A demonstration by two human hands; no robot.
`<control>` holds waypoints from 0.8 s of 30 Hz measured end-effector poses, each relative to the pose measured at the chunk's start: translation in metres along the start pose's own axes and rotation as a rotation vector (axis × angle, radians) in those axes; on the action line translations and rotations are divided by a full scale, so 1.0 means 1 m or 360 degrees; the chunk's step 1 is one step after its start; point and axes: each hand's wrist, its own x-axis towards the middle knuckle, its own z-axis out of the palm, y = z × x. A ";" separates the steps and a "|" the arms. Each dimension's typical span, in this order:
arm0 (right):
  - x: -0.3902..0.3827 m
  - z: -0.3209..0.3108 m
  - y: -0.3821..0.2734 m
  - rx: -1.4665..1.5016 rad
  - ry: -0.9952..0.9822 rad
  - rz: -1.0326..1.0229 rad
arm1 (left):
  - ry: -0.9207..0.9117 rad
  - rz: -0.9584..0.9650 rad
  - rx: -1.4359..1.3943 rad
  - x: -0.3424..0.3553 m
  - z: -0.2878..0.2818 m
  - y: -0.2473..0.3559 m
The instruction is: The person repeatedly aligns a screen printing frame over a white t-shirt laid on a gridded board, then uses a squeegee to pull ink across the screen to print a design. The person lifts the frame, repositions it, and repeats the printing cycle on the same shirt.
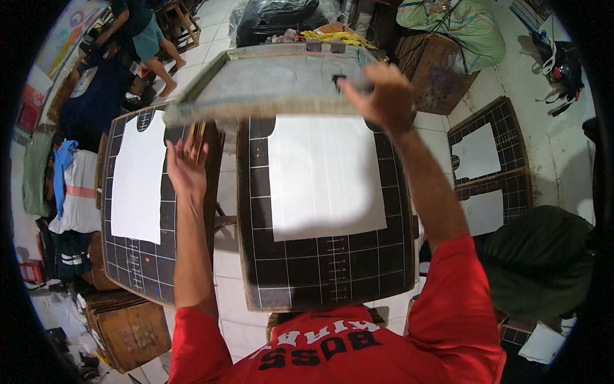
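A screen printing frame (268,72), greyish with a worn rim, is tilted above the far end of the middle board, its near edge blurred. My right hand (389,96) grips its right end, thumb stretched over the mesh near a small black mark. My left hand (187,168) is open, palm up and fingers spread, just below the frame's left corner; no contact shows. A white fabric panel (326,179) lies flat on the black gridded middle board (281,265), its far end hidden by the frame. My right arm's shadow falls across it.
Another gridded board (167,256) with a white panel (135,185) stands at left. Two smaller boards with panels (476,150) are at right. A dark green bundle (537,259) sits near right, a green sack (454,32) far right. A person (144,38) stands far left.
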 end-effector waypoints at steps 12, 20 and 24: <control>-0.174 0.055 -0.025 0.0495 -0.1207 0.0373 | 0.1074 -0.0808 0.1076 0.021 -0.082 -0.113; -0.122 0.130 0.017 0.0398 -0.0958 0.0419 | 0.0894 -0.0701 0.1018 0.019 -0.086 -0.113; -0.121 0.149 0.016 0.0354 -0.1133 0.0468 | 0.0853 -0.0705 0.1067 0.016 -0.091 -0.113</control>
